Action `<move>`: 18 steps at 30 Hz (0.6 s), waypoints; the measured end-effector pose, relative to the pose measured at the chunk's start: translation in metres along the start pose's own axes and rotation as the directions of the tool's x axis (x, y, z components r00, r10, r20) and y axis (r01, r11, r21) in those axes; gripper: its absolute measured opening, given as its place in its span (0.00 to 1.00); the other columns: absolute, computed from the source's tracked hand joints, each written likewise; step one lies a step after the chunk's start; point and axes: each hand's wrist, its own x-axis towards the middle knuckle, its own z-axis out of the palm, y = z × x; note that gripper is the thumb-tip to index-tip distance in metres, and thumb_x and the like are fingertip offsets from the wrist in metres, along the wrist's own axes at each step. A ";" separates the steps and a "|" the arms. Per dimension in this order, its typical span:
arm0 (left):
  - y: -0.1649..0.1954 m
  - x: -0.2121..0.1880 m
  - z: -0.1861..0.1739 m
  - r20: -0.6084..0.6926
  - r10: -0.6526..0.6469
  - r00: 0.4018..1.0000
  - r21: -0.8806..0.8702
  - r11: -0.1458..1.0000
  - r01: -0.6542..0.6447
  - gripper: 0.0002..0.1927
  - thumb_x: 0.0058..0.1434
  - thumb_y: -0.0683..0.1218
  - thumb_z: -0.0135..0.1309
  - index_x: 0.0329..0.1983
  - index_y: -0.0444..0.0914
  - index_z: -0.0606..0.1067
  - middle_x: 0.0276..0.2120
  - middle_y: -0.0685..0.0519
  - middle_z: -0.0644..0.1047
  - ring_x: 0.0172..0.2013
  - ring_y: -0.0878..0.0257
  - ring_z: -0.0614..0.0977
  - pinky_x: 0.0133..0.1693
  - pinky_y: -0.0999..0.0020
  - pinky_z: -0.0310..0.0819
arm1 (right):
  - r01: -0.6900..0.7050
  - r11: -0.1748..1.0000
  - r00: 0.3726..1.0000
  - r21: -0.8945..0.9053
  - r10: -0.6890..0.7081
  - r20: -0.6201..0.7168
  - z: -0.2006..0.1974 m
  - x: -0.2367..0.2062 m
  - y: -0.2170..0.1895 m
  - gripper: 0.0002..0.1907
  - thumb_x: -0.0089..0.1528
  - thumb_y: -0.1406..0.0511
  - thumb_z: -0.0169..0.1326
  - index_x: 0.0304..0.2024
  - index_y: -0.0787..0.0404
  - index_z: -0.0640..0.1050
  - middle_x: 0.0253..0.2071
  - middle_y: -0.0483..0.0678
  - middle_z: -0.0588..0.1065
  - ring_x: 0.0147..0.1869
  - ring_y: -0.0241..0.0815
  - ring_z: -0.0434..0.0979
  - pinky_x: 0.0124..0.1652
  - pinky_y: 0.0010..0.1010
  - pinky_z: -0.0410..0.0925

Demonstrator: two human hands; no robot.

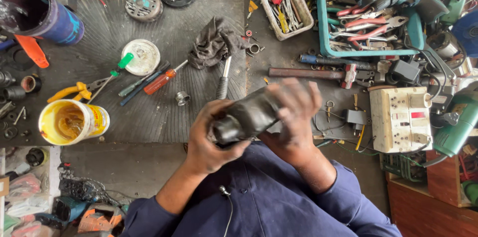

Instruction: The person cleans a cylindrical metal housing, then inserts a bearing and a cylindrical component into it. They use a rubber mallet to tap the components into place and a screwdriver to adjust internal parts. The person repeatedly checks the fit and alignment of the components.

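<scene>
Both my hands hold a black, greasy cylindrical metal part [245, 117] just above the near edge of the workbench. My left hand [209, 142] wraps around its lower left end. My right hand [295, 112] covers its upper right end, fingers curled over it. Blue sleeves run down to the frame's bottom edge. On the ribbed mat [164, 112] behind the part lie a red-handled screwdriver [160, 81], a small metal bushing [182, 98] and a grey-handled tool [222, 83].
A yellow grease tin [73, 122] stands open at the left, yellow pliers [69, 90] beside it. A dark rag [214, 43], a white lid [142, 57], a hammer [313, 73], a teal tray of pliers [368, 23] and a cream socket box [401, 117] surround the work spot.
</scene>
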 end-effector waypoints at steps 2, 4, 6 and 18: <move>-0.026 -0.006 -0.007 0.005 -0.130 0.991 -0.381 0.916 0.122 0.41 0.52 0.48 0.72 0.67 0.37 0.66 0.59 0.47 0.73 0.59 0.55 0.79 0.62 0.56 0.76 | -0.206 0.973 0.963 0.100 0.220 -0.158 0.008 0.004 -0.005 0.68 0.41 0.62 0.78 0.73 0.58 0.47 0.68 0.62 0.57 0.72 0.65 0.58 0.71 0.51 0.55; -0.045 -0.014 -0.018 0.037 -0.184 0.982 -0.626 0.762 0.166 0.44 0.52 0.47 0.73 0.69 0.36 0.64 0.59 0.44 0.73 0.59 0.55 0.79 0.64 0.56 0.73 | -0.277 0.810 0.932 0.516 0.357 -0.060 0.015 0.005 -0.010 0.67 0.42 0.56 0.78 0.73 0.59 0.50 0.70 0.53 0.61 0.75 0.58 0.61 0.75 0.47 0.54; -0.054 -0.018 -0.034 0.130 -0.178 0.975 -0.551 0.805 0.220 0.48 0.51 0.48 0.74 0.71 0.37 0.62 0.62 0.44 0.71 0.62 0.56 0.76 0.65 0.56 0.70 | -0.391 0.600 0.903 0.698 0.398 0.164 0.022 0.004 -0.015 0.61 0.44 0.56 0.78 0.71 0.61 0.57 0.69 0.52 0.66 0.74 0.56 0.65 0.75 0.48 0.56; 0.015 -0.015 -0.139 0.175 0.171 0.970 0.272 0.938 -0.214 0.46 0.50 0.53 0.73 0.70 0.39 0.65 0.66 0.43 0.71 0.65 0.49 0.75 0.66 0.56 0.72 | -0.367 0.636 0.926 0.679 0.179 0.332 0.095 0.014 -0.056 0.42 0.50 0.60 0.75 0.63 0.63 0.70 0.65 0.59 0.73 0.70 0.56 0.75 0.68 0.44 0.69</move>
